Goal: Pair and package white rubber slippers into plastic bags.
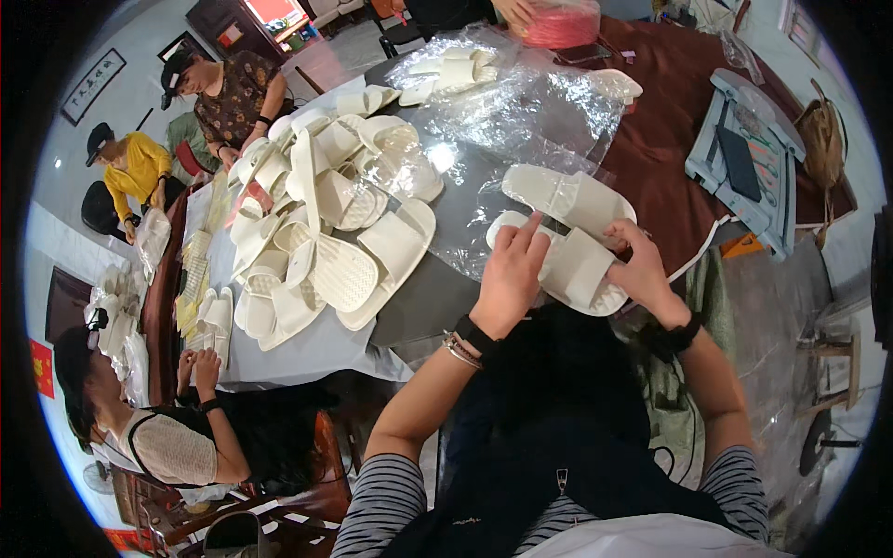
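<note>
A pair of cream-coloured slippers lies in front of me at the table's edge: the far slipper [605, 203] and the near slipper [575, 270], side by side, toes toward the right. My left hand [510, 274] is closed at the heel half of the near slipper, its fingertips over the footbed and its thumb hidden. With bent fingers, my right hand [644, 270] grips the toe end of the near slipper, its index finger close to the far slipper's toe. A clear plastic bag [460, 228] lies beneath and beyond the heels.
A big heap of cream slippers [349, 270] covers the table to the left. More clear bags [521, 116] lie beyond. A grey-blue stand with a dark phone [738, 163] is at the right. Co-workers sit at the left; another person's hand [514, 11] is at the far edge.
</note>
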Motion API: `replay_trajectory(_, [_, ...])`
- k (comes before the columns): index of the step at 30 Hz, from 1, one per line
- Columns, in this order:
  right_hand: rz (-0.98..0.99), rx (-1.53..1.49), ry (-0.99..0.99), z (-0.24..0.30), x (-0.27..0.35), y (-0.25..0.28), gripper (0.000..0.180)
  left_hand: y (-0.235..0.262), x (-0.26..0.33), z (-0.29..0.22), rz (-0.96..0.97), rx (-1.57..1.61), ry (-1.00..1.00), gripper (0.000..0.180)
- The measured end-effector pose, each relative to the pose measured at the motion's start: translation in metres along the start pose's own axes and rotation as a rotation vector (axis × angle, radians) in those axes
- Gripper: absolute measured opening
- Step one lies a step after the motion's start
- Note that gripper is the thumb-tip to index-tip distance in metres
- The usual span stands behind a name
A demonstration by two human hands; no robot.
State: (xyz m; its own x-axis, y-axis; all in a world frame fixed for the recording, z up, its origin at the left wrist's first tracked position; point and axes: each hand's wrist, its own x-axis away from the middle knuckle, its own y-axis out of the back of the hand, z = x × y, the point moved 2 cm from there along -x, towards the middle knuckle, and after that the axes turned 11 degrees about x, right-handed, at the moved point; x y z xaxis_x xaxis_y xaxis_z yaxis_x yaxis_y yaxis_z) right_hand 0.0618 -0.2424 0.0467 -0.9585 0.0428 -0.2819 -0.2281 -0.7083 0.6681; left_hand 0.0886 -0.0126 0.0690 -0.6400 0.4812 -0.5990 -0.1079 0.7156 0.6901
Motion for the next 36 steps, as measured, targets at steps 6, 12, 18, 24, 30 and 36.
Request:
replay_trajectory(6, [-0.138,-0.158,-0.025,0.004,-0.007,-0.01,0.024,0.018,0.0,-0.038,0.079,0.1,0.009,0.079])
replay_trajectory(12, [-0.132,-0.066,-0.106,0.013,0.02,-0.003,0.023,0.016,-0.006,-0.066,-0.007,0.242,-0.131,0.073])
replay_trajectory(18, [-0.233,-0.019,0.181,0.021,0.032,-0.01,0.017,0.001,0.008,-0.1,0.123,0.482,-0.292,0.054])
replay_trajectory(24, [-0.3,0.062,0.195,0.011,0.022,-0.021,0.025,0.001,0.009,-0.096,0.146,0.335,-0.258,0.036])
replay_trajectory(30, [-0.177,-0.165,0.014,0.014,0.032,-0.027,0.035,0.007,0.002,-0.071,0.07,0.007,-0.082,0.01])
replay_trajectory(36, [-0.222,-0.02,-0.053,0.008,0.029,-0.019,0.024,0.011,-0.003,-0.064,0.035,-0.268,0.075,0.026])
